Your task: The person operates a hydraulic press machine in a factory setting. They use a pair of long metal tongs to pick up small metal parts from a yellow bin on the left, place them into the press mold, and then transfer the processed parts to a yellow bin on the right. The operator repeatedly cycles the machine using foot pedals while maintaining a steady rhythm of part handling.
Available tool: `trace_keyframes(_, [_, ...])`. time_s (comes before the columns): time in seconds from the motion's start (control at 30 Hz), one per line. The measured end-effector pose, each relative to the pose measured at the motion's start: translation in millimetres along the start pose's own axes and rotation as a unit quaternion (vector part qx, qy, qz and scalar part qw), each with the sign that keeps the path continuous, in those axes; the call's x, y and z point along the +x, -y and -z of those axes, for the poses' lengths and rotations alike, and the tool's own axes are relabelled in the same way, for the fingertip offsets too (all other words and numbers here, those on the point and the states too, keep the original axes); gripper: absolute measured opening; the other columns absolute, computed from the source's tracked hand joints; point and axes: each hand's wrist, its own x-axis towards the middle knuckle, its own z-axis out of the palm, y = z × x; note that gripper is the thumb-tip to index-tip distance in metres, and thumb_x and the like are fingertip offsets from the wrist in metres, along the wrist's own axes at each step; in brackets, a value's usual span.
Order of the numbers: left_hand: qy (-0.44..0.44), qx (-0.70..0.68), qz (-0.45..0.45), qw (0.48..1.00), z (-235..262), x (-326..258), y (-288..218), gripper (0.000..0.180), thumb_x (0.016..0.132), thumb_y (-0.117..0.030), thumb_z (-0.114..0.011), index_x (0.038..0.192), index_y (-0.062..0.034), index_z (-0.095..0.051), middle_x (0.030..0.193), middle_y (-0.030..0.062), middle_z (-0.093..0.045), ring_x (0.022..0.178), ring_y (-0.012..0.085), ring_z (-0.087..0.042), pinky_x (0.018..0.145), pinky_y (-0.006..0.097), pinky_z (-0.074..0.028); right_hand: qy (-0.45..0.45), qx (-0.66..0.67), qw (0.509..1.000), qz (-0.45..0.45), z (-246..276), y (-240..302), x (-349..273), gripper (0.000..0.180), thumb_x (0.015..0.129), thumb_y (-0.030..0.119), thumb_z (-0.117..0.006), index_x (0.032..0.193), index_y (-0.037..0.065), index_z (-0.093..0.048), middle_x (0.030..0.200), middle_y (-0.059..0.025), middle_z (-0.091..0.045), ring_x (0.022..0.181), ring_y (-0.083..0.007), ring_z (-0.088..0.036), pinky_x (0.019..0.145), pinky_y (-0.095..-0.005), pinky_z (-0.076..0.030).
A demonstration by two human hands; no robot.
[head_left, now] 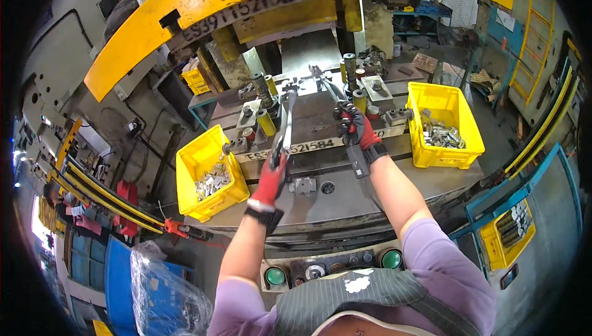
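Note:
My left hand [270, 178], in a red and dark glove, is wrapped round the handles of long metal tongs [289, 117]. Their jaws point forward into the die area of a press. My right hand [356, 127], gloved the same way, grips a second pair of tongs [328, 87], angled forward and left. Its tip is at the lit middle of the die [305, 83]; whether either pair of jaws pinches a part is too small to tell. Upright guide posts [262, 92] with springs and yellow cylinders [266, 122] flank the tongs.
Yellow bins with metal parts stand at the left [185, 169] and right [425, 160] of the press bed [382, 178]. A yellow press beam [203, 6] arches overhead. Nearest me is a control panel [333, 267] with green buttons. Another yellow bin [493, 249] sits at lower right.

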Motion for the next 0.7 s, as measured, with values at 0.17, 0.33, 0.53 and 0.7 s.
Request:
trace_keyframes(0.17, [0.021, 0.065, -0.004, 0.998, -18, 102, 41, 0.025, 0.082, -0.015, -0.059, 0.103, -0.0021, -0.054, 0.084, 0.0016, -0.060, 0.077, 0.0088, -0.052, 0.070, 0.024, -0.042, -0.081, -0.069, 0.993, 0.042, -29, -5, -45, 0.020, 0.084, 0.023, -0.055, 0.102, 0.012, -0.056, 0.079, 0.0030, -0.057, 0.050, -0.0038, -0.046, 0.042, -0.0158, -0.033])
trace_keyframes(0.33, [0.020, 0.027, 0.031, 0.999, -28, 122, 60, 0.020, 0.081, -0.015, -0.059, 0.097, -0.0031, -0.055, 0.076, 0.0010, -0.059, 0.068, 0.0112, -0.055, 0.061, 0.026, -0.044, -0.149, -0.245, 0.954, 0.092, -16, 3, -142, 0.028, 0.084, 0.020, -0.055, 0.111, 0.011, -0.052, 0.069, 0.0072, -0.052, 0.047, -0.0007, -0.040, 0.040, -0.0161, -0.030])
trace_keyframes(0.53, [0.143, -0.607, 0.279, 0.730, -33, 107, 8, 0.003, 0.083, -0.013, -0.052, 0.082, -0.0105, -0.051, 0.068, -0.0028, -0.050, 0.049, 0.0043, -0.044, 0.043, 0.017, -0.039, -0.265, -0.148, 0.944, 0.127, 30, 37, -232, 0.032, 0.084, 0.013, -0.054, 0.116, 0.010, -0.049, 0.074, 0.0031, -0.052, 0.049, -0.0011, -0.041, 0.039, -0.0158, -0.031])
trace_keyframes(0.7, [0.177, -0.719, 0.251, 0.624, -39, 99, 6, 0.004, 0.085, -0.011, -0.050, 0.086, -0.0076, -0.053, 0.070, 0.0003, -0.051, 0.052, 0.0033, -0.045, 0.044, 0.015, -0.039, -0.284, -0.304, 0.863, 0.287, 58, 58, -252, 0.029, 0.081, 0.005, -0.056, 0.110, 0.006, -0.050, 0.074, 0.0037, -0.050, 0.055, -0.0018, -0.042, 0.046, -0.0161, -0.035])
